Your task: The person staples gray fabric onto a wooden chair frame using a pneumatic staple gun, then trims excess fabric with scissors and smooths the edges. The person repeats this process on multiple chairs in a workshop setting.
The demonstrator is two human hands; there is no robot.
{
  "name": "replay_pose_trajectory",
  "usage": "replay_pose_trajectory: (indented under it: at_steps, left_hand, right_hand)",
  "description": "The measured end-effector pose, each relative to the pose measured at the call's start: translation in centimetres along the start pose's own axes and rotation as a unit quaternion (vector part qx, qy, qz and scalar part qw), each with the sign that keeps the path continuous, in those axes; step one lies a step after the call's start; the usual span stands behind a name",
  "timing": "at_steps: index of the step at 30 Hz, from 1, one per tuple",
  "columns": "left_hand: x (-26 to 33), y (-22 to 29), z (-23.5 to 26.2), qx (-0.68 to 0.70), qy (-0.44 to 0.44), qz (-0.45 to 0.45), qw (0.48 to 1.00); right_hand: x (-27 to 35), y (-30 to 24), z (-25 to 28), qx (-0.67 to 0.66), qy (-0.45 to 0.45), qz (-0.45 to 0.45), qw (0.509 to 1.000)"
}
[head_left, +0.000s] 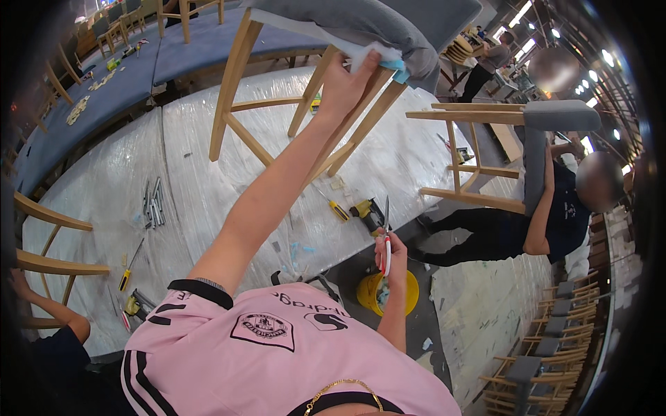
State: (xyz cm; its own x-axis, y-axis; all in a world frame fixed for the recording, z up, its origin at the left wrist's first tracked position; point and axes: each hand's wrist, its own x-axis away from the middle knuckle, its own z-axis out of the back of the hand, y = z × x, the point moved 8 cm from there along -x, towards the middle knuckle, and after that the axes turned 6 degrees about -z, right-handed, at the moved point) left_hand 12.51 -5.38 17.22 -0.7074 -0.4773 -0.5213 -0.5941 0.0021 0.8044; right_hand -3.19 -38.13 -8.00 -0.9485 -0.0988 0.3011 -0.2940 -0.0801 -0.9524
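A chair (236, 90) with wooden legs and grey upholstery stands tilted on the plastic-covered worktable (201, 191) in front of me. My left hand (347, 83) reaches up to its seat corner, fingers closed on white lining fabric (368, 54) at the upholstery's edge. Light-blue foam (397, 68) shows beside the fabric. Low at my right side, my right hand (393, 255) grips scissors (386, 260) with red-and-white handles, blades pointing up and away from the chair. Close to the scissors lies a yellow-and-black staple gun (365, 213).
A yellow screwdriver (338, 211) and metal strips (154, 201) lie on the table. A yellow bucket (409, 295) holding scraps stands below my right hand. At right a co-worker (565, 215) holds another chair (485, 172); another person's arm (59, 312) is at left.
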Motion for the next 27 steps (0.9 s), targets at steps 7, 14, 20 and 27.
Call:
replay_pose_trajectory:
  at_steps: [7, 14, 20, 27]
  left_hand:
    - [0.5, 1.5, 0.5, 0.133, -0.002, 0.037, 0.990]
    - [-0.9, 3.5, 0.6, 0.036, -0.075, 0.025, 0.996]
    - [-0.5, 5.8, -0.5, 0.337, -0.158, 0.140, 0.917]
    - [2.6, 3.9, -0.6, 0.339, -0.108, 0.241, 0.903]
  right_hand:
    - [-1.0, -8.0, 2.4, 0.084, -0.004, 0.068, 0.994]
    - [0.3, -20.2, 1.4, 0.202, 0.025, 0.182, 0.962]
    - [0.9, -25.9, -2.0, 0.251, -0.021, 0.224, 0.941]
    - [-0.1, -31.3, -2.8, 0.330, -0.067, 0.278, 0.899]
